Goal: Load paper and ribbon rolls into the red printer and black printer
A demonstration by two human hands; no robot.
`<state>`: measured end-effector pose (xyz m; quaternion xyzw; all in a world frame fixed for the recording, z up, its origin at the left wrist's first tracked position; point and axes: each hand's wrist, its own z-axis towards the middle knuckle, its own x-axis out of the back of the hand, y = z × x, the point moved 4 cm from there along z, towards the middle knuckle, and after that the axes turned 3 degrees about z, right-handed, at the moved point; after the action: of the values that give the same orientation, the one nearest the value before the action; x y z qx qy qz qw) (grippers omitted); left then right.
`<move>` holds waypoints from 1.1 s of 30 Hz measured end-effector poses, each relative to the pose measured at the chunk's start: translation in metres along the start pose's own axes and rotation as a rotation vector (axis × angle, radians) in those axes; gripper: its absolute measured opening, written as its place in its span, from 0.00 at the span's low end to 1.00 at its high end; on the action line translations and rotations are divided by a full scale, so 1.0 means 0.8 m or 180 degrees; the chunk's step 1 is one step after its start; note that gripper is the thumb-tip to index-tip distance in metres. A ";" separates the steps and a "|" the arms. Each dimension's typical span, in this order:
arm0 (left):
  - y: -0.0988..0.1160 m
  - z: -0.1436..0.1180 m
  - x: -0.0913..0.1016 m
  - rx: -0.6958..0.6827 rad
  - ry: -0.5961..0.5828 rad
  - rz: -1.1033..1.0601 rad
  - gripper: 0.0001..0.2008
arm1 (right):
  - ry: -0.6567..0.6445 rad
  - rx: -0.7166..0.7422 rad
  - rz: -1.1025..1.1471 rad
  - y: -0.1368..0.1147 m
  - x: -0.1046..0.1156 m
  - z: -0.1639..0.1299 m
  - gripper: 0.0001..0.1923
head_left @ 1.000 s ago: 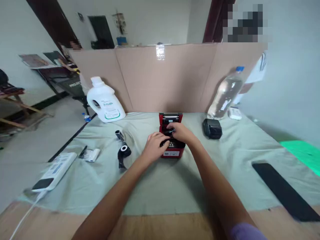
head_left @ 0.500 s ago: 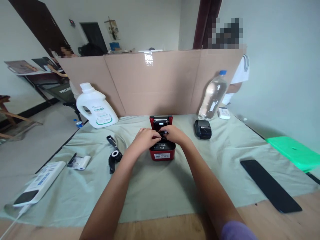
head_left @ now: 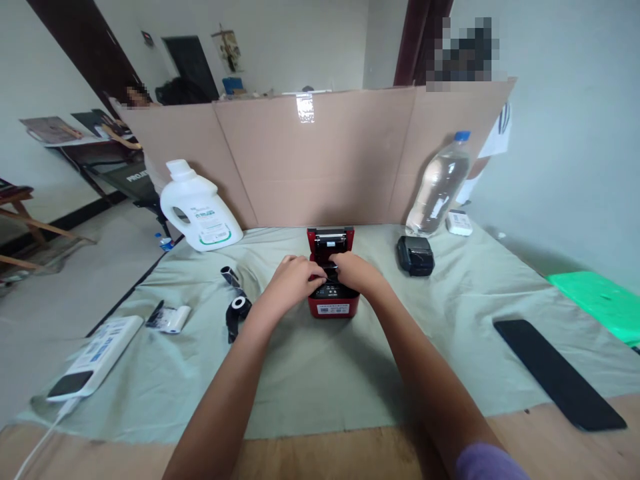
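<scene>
A small red and black label printer (head_left: 334, 311) stands on the green cloth with its lid tilted up and back. My left hand (head_left: 294, 283) reaches over its left side, fingers bent together down into the compartment. From the right, my right hand (head_left: 357, 272) curls its fingers into the same opening, close to the left fingertips. Whatever they pinch inside is hidden by the hands and the dark interior. Left of the printer lie a black ribbon roll with a white core (head_left: 240, 304) and a short black tube (head_left: 229, 275).
Behind stands a cardboard screen (head_left: 320, 160), with a white jug (head_left: 203, 212) and a clear bottle (head_left: 440, 187) before it. A black portable device (head_left: 416, 256), a dark flat slab (head_left: 557, 372), a white power strip (head_left: 97, 357) and a small roll (head_left: 170, 318) lie around.
The whole view has shifted slightly, so things appear farther right. Both hands stay in the printer's compartment, their fingers moved only a little.
</scene>
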<state>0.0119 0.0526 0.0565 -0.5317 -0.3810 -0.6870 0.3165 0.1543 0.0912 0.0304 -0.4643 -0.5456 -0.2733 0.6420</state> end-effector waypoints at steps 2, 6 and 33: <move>0.001 0.002 -0.001 0.0014 -0.0009 0.0012 0.11 | 0.0018 0.0045 0.0114 0.001 -0.003 0.003 0.20; 0.000 0.004 -0.004 0.0036 0.0034 -0.0002 0.11 | 0.0160 0.0104 0.0544 0.008 0.006 0.005 0.18; 0.005 0.005 -0.002 -0.0231 0.0409 0.0105 0.11 | 0.1116 -0.0192 0.4110 0.084 -0.076 -0.012 0.45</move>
<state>0.0175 0.0543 0.0562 -0.5038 -0.3260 -0.7277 0.3321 0.2010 0.1011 -0.0477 -0.6640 -0.0380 0.0793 0.7425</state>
